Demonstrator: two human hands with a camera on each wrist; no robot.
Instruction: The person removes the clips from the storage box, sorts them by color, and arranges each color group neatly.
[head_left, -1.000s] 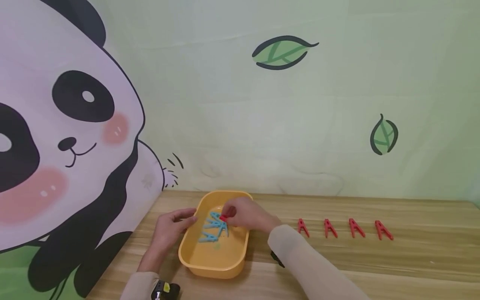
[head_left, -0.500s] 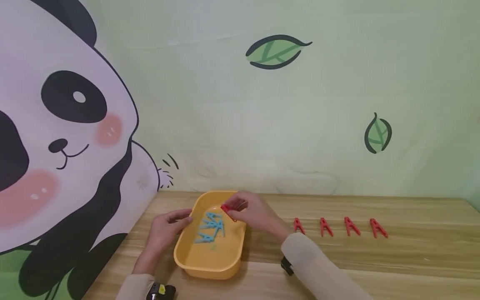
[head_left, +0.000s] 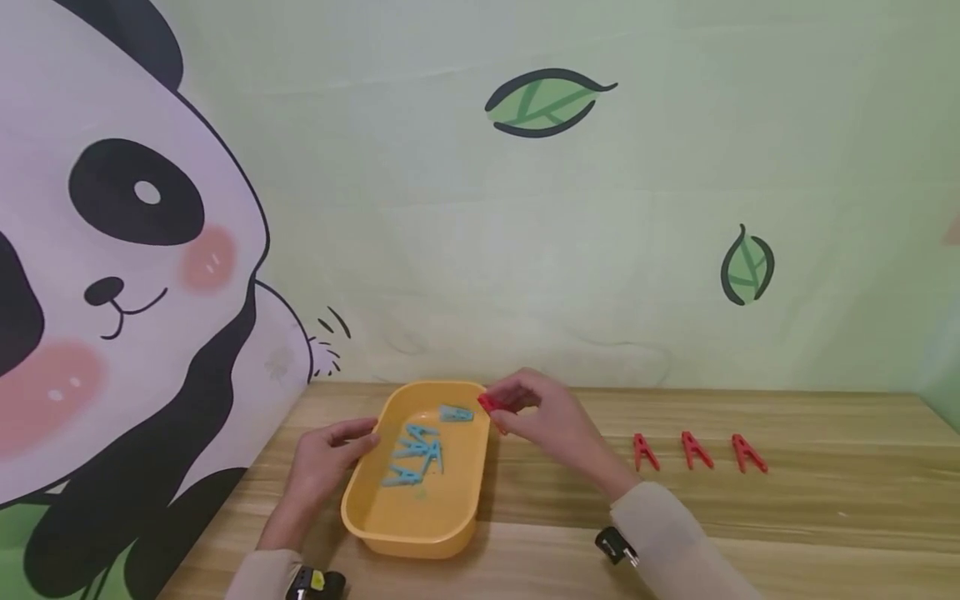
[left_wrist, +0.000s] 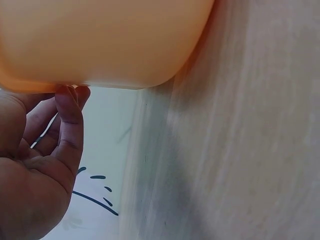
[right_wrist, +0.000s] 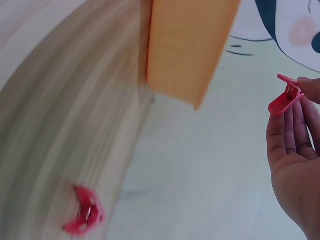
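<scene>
At the left rim of a yellow plastic basin [head_left: 420,546], my left hand [head_left: 324,467] pinches the edge, its bent fingertips [left_wrist: 70,100] against the outer wall. My right hand [head_left: 558,425] holds a red clothespin [right_wrist: 287,96] between thumb and fingers, raised just beyond the basin's right rim. Inside the basin lie several light blue clothespins [head_left: 405,477], most of them bunched together, with a separate one [head_left: 456,413] near the far end. Three red clothespins [head_left: 697,450] stand out in a row on the table to the right.
The wood-grain table [head_left: 825,500] runs back to a pale green cloth backdrop [head_left: 600,250] printed with a panda and leaves. In the right wrist view a red clothespin [right_wrist: 85,212] lies on the table near the right hand.
My right hand has moved right from inside the basin to its right rim, carrying the red clothespin. The far blue clothespin has come into sight; the leftmost red one in the row no longer shows.
</scene>
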